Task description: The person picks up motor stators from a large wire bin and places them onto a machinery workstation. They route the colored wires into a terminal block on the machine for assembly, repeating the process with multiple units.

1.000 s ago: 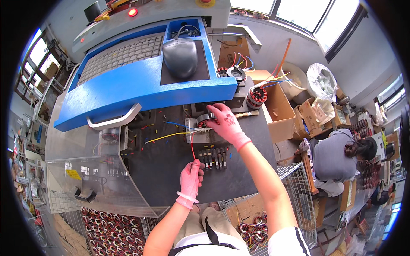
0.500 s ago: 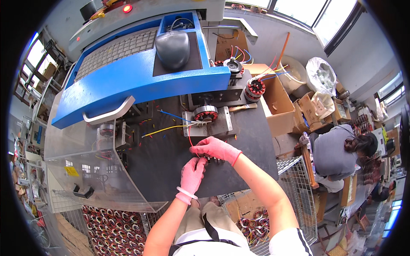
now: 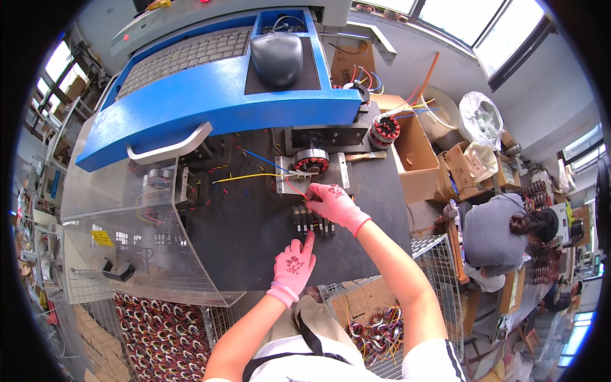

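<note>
My right hand (image 3: 334, 205), in a pink glove, pinches the end of a red wire (image 3: 294, 187) just above a row of black terminal clips (image 3: 313, 221). The wire runs from a stator with red windings (image 3: 311, 162), mounted on a metal fixture (image 3: 345, 175). My left hand (image 3: 294, 265), also gloved in pink, has its index finger stretched out against the near edge of the clips and holds nothing. A yellow wire (image 3: 248, 176) and a blue wire (image 3: 262, 160) from the same stator lie loose to the left on the black tabletop (image 3: 235, 242).
A clear hinged guard (image 3: 146, 248) stands at the left. Above the table juts a blue drawer (image 3: 223, 118) with keyboard and mouse (image 3: 276, 58). Another stator (image 3: 384, 130) sits by an open cardboard box (image 3: 417, 156). A seated person (image 3: 499, 229) works at the right.
My left hand has drawn back toward me, its index finger now extended, uncovering the clips. My right hand has shifted slightly up and right, still pinching the red wire.
</note>
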The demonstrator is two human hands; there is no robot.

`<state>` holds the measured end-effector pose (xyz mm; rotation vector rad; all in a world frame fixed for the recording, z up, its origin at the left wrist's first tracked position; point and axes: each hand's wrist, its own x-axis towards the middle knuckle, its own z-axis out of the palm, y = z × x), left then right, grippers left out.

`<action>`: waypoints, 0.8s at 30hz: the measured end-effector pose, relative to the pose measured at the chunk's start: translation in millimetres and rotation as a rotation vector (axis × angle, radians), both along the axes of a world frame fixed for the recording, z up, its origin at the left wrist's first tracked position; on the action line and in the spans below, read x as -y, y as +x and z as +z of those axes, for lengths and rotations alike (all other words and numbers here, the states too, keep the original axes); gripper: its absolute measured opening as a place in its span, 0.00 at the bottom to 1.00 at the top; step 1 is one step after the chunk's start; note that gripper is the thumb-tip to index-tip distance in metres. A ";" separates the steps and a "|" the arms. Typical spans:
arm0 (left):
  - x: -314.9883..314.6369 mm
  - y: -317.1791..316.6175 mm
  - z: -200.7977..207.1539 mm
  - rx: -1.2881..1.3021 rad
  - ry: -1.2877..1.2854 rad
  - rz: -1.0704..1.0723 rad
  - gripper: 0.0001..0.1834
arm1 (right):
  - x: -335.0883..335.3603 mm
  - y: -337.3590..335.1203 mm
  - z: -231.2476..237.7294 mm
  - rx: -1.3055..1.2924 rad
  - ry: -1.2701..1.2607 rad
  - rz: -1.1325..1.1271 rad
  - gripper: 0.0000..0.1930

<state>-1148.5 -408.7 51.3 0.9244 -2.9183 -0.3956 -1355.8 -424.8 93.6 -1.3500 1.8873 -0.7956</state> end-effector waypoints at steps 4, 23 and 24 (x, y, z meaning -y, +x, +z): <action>-2.0 -6.0 -12.2 0.112 -0.139 -0.064 0.31 | 0.7 0.0 -8.7 -0.106 -0.096 0.040 0.10; 97.3 -43.3 63.8 -1.258 0.906 0.621 0.23 | -9.2 8.0 -7.0 0.058 -0.097 -0.180 0.14; 118.2 -47.9 76.6 -1.407 0.943 0.706 0.28 | -1.0 14.7 -3.6 0.211 -0.059 -0.233 0.16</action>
